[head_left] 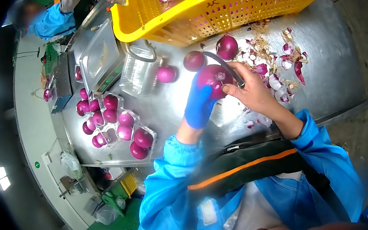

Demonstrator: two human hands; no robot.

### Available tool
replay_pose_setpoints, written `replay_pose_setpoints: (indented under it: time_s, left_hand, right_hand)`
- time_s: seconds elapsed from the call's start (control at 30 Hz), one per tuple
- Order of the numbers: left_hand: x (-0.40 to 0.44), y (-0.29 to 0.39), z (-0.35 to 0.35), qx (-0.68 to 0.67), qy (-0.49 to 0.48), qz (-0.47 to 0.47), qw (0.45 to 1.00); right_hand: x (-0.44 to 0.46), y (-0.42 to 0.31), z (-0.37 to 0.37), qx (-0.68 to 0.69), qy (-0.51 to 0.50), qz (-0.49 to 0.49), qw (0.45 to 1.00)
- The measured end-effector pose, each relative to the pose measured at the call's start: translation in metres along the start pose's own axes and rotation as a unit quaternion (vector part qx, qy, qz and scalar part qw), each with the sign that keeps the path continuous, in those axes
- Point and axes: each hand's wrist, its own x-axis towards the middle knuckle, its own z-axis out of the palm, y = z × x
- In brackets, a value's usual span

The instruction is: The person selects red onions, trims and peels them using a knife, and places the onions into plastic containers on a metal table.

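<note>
A peeled red onion rests in my left hand, which wears a blue glove and has its fingers wrapped round the onion's left side. My bare right hand grips a slim, curved dark grey tool; it looks like a knife, but its kind is not certain. The tool arcs over the far side of the onion, and my right thumb is against the onion's right side. Just beyond lie two more onions, one duller and one dark and shiny. A peeled onion sits further left.
A yellow crate of red onions stands at the back of the metal table. Onion skins litter the right side. To the left are clear trays of onions, empty clear trays and a scale. Another person is far left.
</note>
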Motion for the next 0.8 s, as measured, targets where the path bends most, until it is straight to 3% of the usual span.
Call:
replay_pose_setpoints:
  time_s: [0.13,0.23,0.43,0.53,0.6,0.63,0.7,0.73,0.8]
  left_hand:
    - [0.010,-0.007,-0.012,-0.052,-0.078,-0.033,0.995]
    - [0.014,-0.003,-0.005,-0.002,-0.010,-0.060,0.998]
    - [0.039,-0.018,0.003,-0.111,-0.056,-0.053,0.991]
    - [0.044,-0.024,0.005,0.049,-0.010,0.008,0.999]
    - [0.044,-0.021,-0.001,0.192,0.055,0.043,0.979]
    - [0.047,-0.021,-0.011,0.319,0.063,0.102,0.940]
    - [0.056,-0.019,-0.039,0.549,0.083,0.208,0.805]
    - [0.057,-0.012,-0.045,0.622,0.100,0.171,0.757]
    - [0.068,-0.005,-0.050,0.679,0.063,0.137,0.719]
  right_hand:
    - [0.005,0.001,-0.010,0.011,0.012,0.005,1.000]
    - [0.016,0.006,-0.020,0.061,0.026,0.028,0.997]
    - [0.027,0.033,-0.040,0.153,0.071,0.028,0.985]
    - [0.014,0.017,-0.048,0.026,0.064,0.071,0.995]
    - [0.006,0.047,-0.053,-0.067,0.087,0.068,0.992]
    - [0.002,0.045,-0.056,-0.045,0.105,0.068,0.991]
    - [-0.004,0.060,-0.064,-0.023,0.112,0.115,0.987]
    - [-0.006,0.066,-0.066,-0.013,0.116,0.116,0.986]
    - [-0.007,0.077,-0.067,-0.024,0.120,0.116,0.986]
